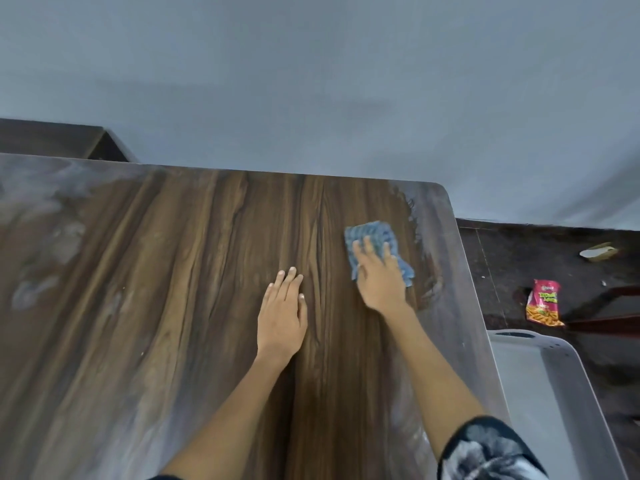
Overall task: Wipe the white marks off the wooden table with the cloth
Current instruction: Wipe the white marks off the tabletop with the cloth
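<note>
Here the right hand (379,277) presses flat fingers on the soft, light blue cloth (375,242) near the tabletop (173,271) right edge; the left hand (282,313) rests flat, holding nothing; press on top

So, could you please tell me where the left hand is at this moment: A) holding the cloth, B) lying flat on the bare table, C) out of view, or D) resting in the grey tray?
B: the left hand lies flat on the table, fingers straight, while the right hand presses the cloth.
</note>
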Demonstrator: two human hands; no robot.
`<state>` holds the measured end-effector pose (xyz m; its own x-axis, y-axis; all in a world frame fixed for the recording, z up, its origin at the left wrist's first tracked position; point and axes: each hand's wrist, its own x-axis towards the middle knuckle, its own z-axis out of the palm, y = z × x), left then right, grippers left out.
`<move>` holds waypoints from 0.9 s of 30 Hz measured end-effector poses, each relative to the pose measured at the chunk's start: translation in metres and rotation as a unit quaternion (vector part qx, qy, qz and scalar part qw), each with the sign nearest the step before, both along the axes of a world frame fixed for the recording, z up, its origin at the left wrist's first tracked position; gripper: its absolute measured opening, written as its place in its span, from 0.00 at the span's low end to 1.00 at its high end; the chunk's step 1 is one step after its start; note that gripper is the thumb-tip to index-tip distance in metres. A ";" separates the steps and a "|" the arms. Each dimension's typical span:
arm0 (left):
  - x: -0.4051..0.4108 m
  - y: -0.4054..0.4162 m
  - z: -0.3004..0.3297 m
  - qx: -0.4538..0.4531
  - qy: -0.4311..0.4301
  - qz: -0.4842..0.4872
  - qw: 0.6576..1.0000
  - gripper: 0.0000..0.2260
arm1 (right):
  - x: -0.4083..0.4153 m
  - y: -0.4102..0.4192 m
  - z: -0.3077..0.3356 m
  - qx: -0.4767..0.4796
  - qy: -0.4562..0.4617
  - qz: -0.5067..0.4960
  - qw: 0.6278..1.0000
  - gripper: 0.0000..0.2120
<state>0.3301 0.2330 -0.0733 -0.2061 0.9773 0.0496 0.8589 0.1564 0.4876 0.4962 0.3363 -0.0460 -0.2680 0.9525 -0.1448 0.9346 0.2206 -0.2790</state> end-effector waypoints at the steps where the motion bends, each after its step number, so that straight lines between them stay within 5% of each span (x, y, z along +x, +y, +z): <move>1: 0.000 -0.006 0.000 -0.001 0.003 0.001 1.000 0.19 | -0.005 -0.018 -0.002 0.000 0.010 0.030 1.000 0.24; 8: 0.000 -0.034 0.003 -0.021 0.017 -0.012 1.000 0.20 | 0.040 -0.127 -0.004 -0.020 0.012 0.150 0.988 0.24; 13: -0.001 -0.060 0.004 -0.021 0.012 -0.017 1.000 0.20 | 0.095 -0.105 0.002 -0.031 0.029 -0.043 0.998 0.23; 17: 0.000 -0.082 0.002 -0.028 0.024 -0.014 0.999 0.20 | 0.061 -0.082 0.003 -0.043 0.002 -0.095 0.995 0.25; 27: 0.001 -0.107 0.005 -0.025 0.015 -0.022 0.999 0.21 | 0.020 -0.206 -0.002 -0.032 -0.006 0.130 0.991 0.26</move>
<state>0.3313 0.1259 -0.0684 -0.1616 0.9868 0.0054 0.8796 0.1416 0.4542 0.5163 0.1299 -0.0478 -0.5015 0.8398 -0.2081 0.8517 0.4369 -0.2894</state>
